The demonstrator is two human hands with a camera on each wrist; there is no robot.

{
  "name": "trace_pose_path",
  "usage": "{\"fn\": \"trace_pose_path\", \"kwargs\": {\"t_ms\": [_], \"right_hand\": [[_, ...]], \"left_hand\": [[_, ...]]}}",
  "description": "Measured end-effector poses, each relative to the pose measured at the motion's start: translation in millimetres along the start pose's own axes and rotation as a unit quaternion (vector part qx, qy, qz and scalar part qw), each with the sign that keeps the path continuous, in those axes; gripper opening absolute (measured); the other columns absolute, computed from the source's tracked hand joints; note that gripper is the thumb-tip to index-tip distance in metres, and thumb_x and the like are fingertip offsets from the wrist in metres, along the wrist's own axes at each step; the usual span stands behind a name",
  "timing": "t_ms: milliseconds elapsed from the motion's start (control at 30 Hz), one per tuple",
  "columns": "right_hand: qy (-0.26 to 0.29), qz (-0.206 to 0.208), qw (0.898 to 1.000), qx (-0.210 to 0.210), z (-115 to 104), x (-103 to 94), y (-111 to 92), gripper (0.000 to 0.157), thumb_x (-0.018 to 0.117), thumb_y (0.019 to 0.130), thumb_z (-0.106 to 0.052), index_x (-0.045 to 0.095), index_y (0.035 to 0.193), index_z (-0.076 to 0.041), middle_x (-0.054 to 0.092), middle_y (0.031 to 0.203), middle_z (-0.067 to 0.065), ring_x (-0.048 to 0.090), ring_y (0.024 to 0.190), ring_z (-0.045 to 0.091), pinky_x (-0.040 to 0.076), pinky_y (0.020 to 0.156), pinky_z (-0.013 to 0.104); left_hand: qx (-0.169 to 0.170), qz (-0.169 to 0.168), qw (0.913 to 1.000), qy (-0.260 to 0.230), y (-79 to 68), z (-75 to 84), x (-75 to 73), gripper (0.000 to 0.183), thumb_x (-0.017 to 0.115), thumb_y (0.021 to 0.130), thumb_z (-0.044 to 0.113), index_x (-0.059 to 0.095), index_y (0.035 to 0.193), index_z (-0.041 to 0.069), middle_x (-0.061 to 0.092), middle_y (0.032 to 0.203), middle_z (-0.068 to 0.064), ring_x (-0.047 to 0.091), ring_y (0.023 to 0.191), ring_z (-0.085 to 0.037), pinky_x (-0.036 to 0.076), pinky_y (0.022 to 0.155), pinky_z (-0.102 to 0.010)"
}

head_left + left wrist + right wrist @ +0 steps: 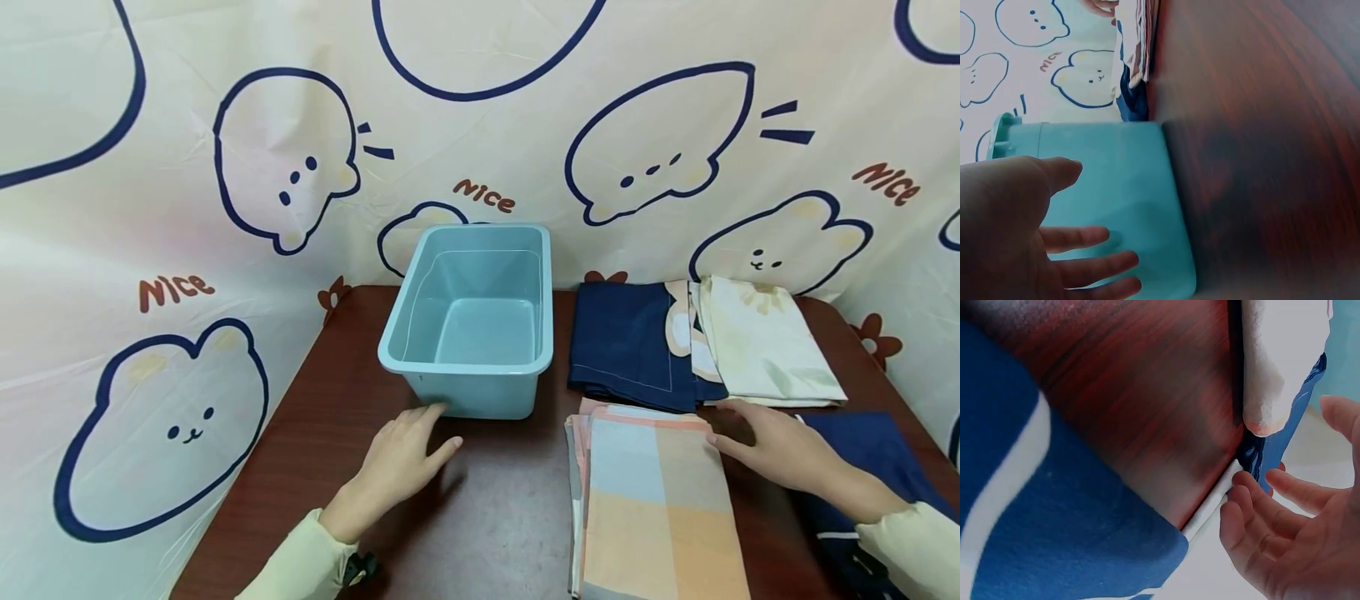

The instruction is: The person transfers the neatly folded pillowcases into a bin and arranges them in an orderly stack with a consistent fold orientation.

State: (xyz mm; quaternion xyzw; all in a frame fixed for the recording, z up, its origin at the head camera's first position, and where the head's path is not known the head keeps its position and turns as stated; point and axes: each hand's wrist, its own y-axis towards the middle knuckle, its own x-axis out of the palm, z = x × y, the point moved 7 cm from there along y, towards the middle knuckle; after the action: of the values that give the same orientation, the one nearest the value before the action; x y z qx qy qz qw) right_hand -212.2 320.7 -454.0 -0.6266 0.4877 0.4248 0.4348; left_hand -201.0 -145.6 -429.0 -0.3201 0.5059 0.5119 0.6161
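Observation:
A light blue plastic bin (472, 392) stands upright at the table's back middle, with bare floor inside. My left hand (397, 462) is at its near lower left, fingers extended and thumb apart; the left wrist view has the fingers (1094, 269) spread beside the bin wall (1116, 181). A folded checked cloth (660, 500) in orange, grey and pale blue lies front right. Over its far right corner hovers my right hand (780, 450), thumb apart and fingers loosely bent, holding nothing. In the right wrist view its fingertips are close by the folded cloths' edges.
Behind the checked cloth lie a folded navy cloth (618, 342) and a folded cream cloth (772, 342). Another navy cloth (862, 450) with white trim lies at the right, under my right forearm. A printed curtain (480, 142) hangs behind the dark wooden table (315, 417).

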Motion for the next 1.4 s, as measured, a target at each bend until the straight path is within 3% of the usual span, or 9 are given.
{"fn": "trace_pose_path", "kwargs": {"t_ms": [467,633,833,1133,1300,1400], "right_hand": [[0.043,-0.015,0.999,-0.007,4,6.9,-2,0.075,0.066,0.092,-0.056,0.057,0.133,0.006,0.071,0.11,0.021,0.068,0.09,0.028,0.057,0.071,0.049],[0.054,-0.026,0.998,-0.012,4,7.1,-2,0.074,0.065,0.094,-0.055,0.057,0.133,0.007,0.072,0.108,0.018,0.068,0.09,0.027,0.056,0.071,0.048],[0.07,-0.042,0.997,-0.015,2,8.5,0,0.069,0.065,0.094,-0.053,0.058,0.132,0.005,0.072,0.101,0.009,0.068,0.086,0.02,0.056,0.068,0.041],[0.08,-0.059,0.995,-0.009,5,12.8,2,0.07,0.064,0.094,-0.054,0.056,0.134,0.004,0.072,0.099,0.008,0.067,0.084,0.019,0.055,0.067,0.04],[0.094,-0.069,0.993,-0.004,11,13.5,1,0.07,0.063,0.097,-0.051,0.054,0.137,0.005,0.071,0.099,0.008,0.066,0.085,0.018,0.052,0.067,0.035],[0.101,-0.071,0.992,-0.003,13,13.2,0,0.068,0.062,0.098,-0.049,0.054,0.135,0.008,0.071,0.104,0.013,0.067,0.09,0.023,0.055,0.07,0.04]], "left_hand": [[0.051,-0.021,0.9973,-0.048,7.4,29.0,23.0,0.044,0.07,0.095,0.037,0.064,0.13,0.011,0.071,0.125,-0.008,0.068,0.114,-0.028,0.055,0.09,-0.049],[0.054,-0.066,0.9935,-0.076,9.9,38.1,31.2,0.044,0.066,0.097,0.04,0.063,0.132,0.012,0.07,0.127,-0.007,0.067,0.115,-0.028,0.055,0.09,-0.049],[0.043,-0.138,0.9765,-0.16,12.4,47.0,39.9,0.044,0.061,0.101,0.041,0.061,0.135,0.014,0.069,0.128,-0.007,0.066,0.116,-0.027,0.053,0.092,-0.049],[0.041,-0.172,0.9593,-0.22,18.5,60.5,49.1,0.043,0.059,0.102,0.038,0.06,0.136,0.012,0.069,0.126,-0.01,0.066,0.115,-0.027,0.053,0.093,-0.046],[0.039,-0.196,0.9415,-0.272,20.0,70.4,59.2,0.043,0.058,0.103,0.036,0.059,0.136,0.01,0.07,0.125,-0.01,0.067,0.116,-0.026,0.054,0.095,-0.043],[0.04,-0.215,0.9288,-0.299,20.3,77.9,64.9,0.043,0.057,0.103,0.036,0.059,0.136,0.009,0.07,0.125,-0.009,0.067,0.116,-0.025,0.054,0.095,-0.041]]}}
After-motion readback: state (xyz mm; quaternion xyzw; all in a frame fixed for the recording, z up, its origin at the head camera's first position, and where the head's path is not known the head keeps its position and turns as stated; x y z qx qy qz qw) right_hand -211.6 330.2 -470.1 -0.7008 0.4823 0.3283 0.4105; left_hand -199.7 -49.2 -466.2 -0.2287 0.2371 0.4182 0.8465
